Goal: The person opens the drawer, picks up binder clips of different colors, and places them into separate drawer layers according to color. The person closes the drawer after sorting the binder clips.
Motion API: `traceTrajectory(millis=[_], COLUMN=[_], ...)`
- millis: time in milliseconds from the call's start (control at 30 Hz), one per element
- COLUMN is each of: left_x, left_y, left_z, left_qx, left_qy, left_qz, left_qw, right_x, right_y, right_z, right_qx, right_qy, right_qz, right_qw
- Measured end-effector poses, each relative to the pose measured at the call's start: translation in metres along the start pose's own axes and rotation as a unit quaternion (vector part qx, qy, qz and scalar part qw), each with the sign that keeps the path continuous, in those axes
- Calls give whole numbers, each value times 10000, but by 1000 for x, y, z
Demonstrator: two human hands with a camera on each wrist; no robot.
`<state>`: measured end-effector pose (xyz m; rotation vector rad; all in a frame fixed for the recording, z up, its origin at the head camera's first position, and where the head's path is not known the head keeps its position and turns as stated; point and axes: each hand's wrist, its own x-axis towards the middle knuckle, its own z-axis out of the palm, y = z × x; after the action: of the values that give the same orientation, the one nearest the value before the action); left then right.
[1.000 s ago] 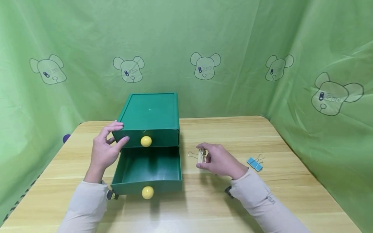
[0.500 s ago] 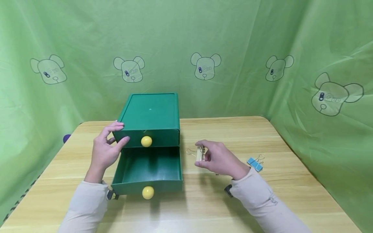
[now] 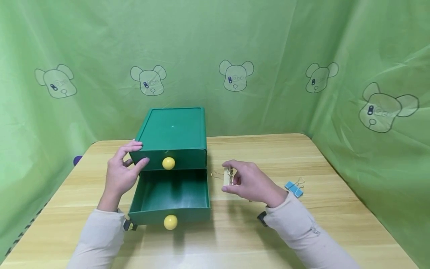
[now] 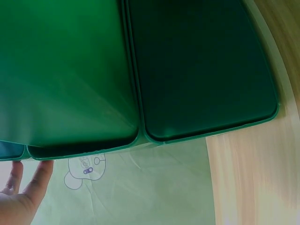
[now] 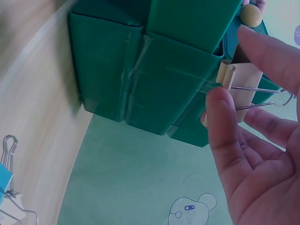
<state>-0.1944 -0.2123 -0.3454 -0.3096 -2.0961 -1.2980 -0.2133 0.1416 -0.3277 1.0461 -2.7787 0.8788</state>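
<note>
My right hand (image 3: 250,183) pinches a cream binder clip (image 3: 228,176) between thumb and fingers, just right of a green two-drawer unit (image 3: 174,129). One wire handle of the clip points left toward the unit. In the right wrist view the clip (image 5: 244,84) shows a broad pale face between the fingertips. The lower drawer (image 3: 169,216) is pulled out, its inside bare; the upper drawer (image 3: 188,160) is closed. At the unit's left front corner my left hand (image 3: 122,173) holds on, thumb against the front and fingers over the top edge.
A blue binder clip (image 3: 293,189) lies on the wooden table (image 3: 262,149) right of my right hand. Yellow ball knobs, such as the lower one (image 3: 170,222), stick out from both drawers. Green curtain (image 3: 198,45) printed with bear heads encloses the table's back and sides.
My right hand has moved slightly left and up with the cream binder clip, bringing it closer to the drawer unit. My left hand and the drawers have stayed put.
</note>
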Motion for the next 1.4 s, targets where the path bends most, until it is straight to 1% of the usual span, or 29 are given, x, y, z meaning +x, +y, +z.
traceTrajectory(millis=[367, 600, 1067, 1400], left_x=[0, 0, 0, 0], left_y=[1, 1, 1, 1], left_z=[0, -1, 0, 0], left_qx=[20, 64, 76, 70], left_qy=[-14, 7, -7, 2], left_qz=[-63, -35, -75, -59], left_qw=[10000, 10000, 9999, 10000], right_x=[3, 7, 12, 16], right_y=[-7, -11, -20, -29], right_z=[0, 0, 2, 2], right_qx=[52, 48, 129, 80], right_qy=[26, -4, -91, -129], right_qz=[-237, -381, -395, -534], right_qw=[9997, 9993, 9991, 9985])
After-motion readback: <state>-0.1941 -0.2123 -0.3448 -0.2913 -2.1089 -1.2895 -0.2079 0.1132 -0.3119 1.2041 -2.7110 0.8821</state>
